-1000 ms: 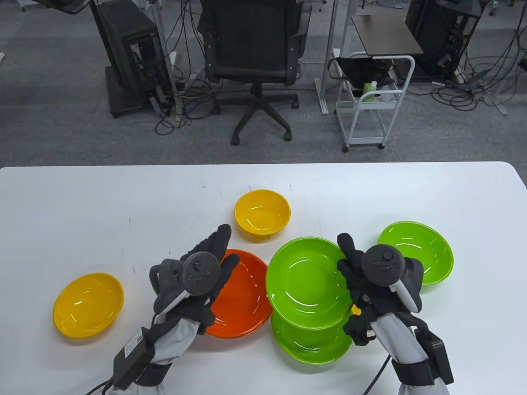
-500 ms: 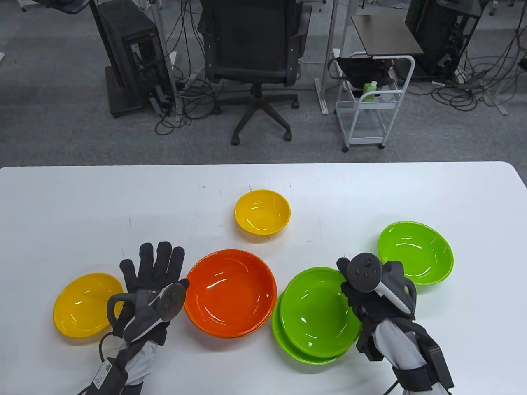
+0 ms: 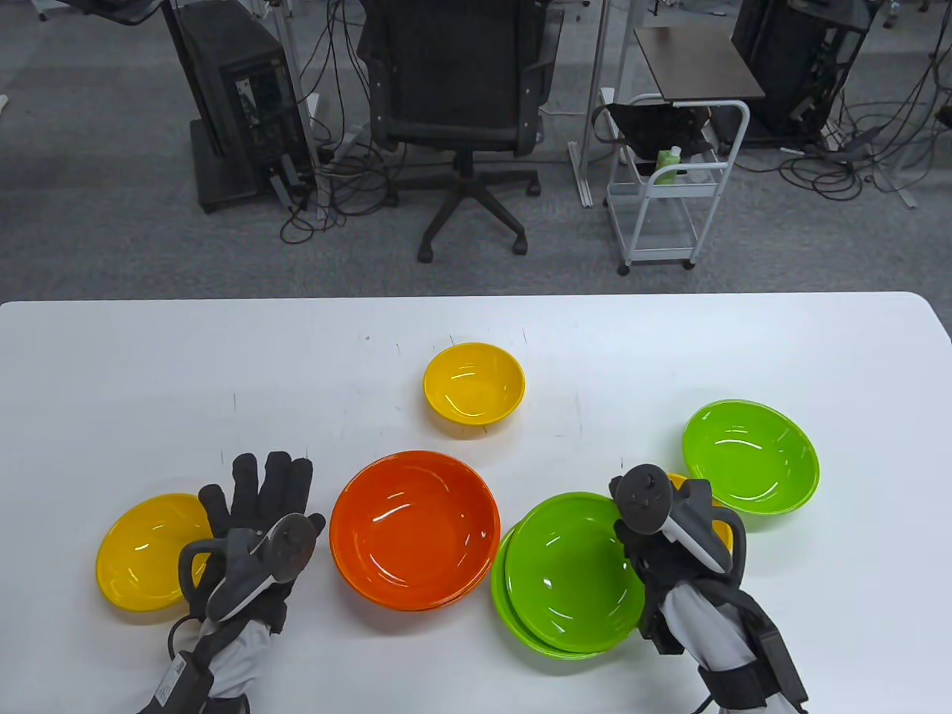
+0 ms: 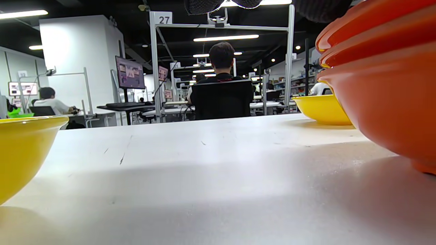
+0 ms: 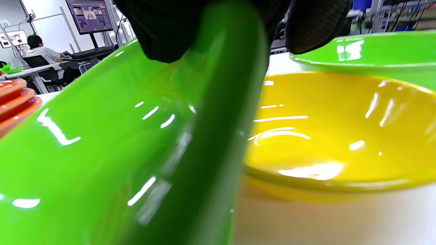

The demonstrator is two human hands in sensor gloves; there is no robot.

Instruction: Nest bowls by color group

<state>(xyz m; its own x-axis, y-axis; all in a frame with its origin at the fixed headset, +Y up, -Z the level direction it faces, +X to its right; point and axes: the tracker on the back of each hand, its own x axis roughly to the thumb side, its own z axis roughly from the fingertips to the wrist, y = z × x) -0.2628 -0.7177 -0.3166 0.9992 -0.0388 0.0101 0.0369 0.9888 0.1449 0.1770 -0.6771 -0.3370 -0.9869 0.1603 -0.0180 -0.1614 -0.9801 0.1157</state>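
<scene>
Two green bowls (image 3: 573,573) sit nested at the front right. My right hand (image 3: 632,532) grips the top one's right rim; in the right wrist view my fingers (image 5: 163,30) pinch that rim (image 5: 218,102). A yellow bowl (image 3: 720,524) lies just behind this hand and shows close up in the right wrist view (image 5: 340,136). A third green bowl (image 3: 751,457) stands farther right. Stacked orange bowls (image 3: 415,529) sit in the middle. My left hand (image 3: 260,487) lies open and flat between them and a yellow bowl (image 3: 145,554). A small yellow bowl (image 3: 474,383) stands behind.
The white table (image 3: 149,372) runs wide behind the bowls. In the left wrist view the yellow bowl (image 4: 20,149) is on the left, the orange stack (image 4: 385,85) on the right, bare tabletop (image 4: 204,177) between. An office chair (image 3: 457,97) and a cart (image 3: 669,186) stand beyond the far edge.
My right hand has lowered the green bowl into the other green bowl. My left hand has come off the orange bowls and moved left, flat on the table.
</scene>
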